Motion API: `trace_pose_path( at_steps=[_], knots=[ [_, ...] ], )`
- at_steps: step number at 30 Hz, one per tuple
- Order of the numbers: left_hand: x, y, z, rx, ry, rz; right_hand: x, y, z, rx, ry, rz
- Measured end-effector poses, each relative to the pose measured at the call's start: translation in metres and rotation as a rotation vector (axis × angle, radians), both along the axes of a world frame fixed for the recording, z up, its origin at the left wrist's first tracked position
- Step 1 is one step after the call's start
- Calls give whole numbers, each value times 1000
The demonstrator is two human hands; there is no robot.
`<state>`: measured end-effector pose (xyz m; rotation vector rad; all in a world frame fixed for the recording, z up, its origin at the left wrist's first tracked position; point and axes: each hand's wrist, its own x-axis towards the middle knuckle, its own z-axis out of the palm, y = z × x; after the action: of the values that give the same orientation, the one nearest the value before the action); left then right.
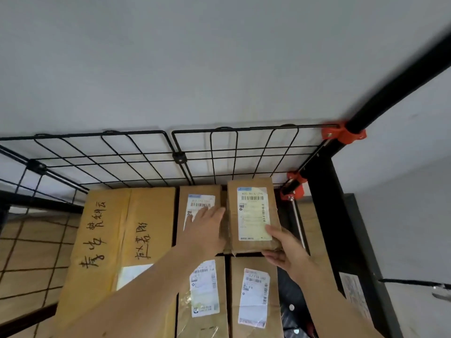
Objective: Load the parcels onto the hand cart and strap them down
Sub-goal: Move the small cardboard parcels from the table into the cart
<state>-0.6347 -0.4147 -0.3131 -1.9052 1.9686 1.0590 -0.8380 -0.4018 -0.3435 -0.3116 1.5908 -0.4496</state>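
1. Left hand (207, 230): forearm reaching forward from the lower left. The palm is lying face down with fingers straight and together, pressing on the label of a flat parcel (205, 191). Grip open, holding nothing.
2. Right hand (285, 254): forearm coming in from the lower right. The thumb is lying on top and the fingers are curling under the near edge, the grip closing on the near right corner of the small parcel (252, 215).
3. Small parcel: sitting in the far right of the cart, just beside the flat parcel and higher than it. The label is facing up and the long axis is running away from the person, with the barcode end pointing at the wire mesh panel (180, 157).
4. Large box (127, 240): lying to the left with handwriting on its top, its long axis also running towards the mesh.
5. Two labelled parcels (253, 301): lying side by side nearest the person.
6. Black post (324, 191): standing at the right corner, carrying an orange clamp (341, 134).
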Motion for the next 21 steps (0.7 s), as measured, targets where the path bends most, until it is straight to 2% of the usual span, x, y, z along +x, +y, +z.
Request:
trace_pose_path(
  at_steps=[8, 15, 21],
  knots=[
    [2, -1, -45, 26, -119, -135, 13, -10, -50, 50, 62, 86],
    [-1, -2, -47, 59, -104, -141, 16, -19, -53, 45, 107, 146],
    [7, -3, -28, 47, -92, -126, 17, -13, -34, -11, 319, 273]
  ],
)
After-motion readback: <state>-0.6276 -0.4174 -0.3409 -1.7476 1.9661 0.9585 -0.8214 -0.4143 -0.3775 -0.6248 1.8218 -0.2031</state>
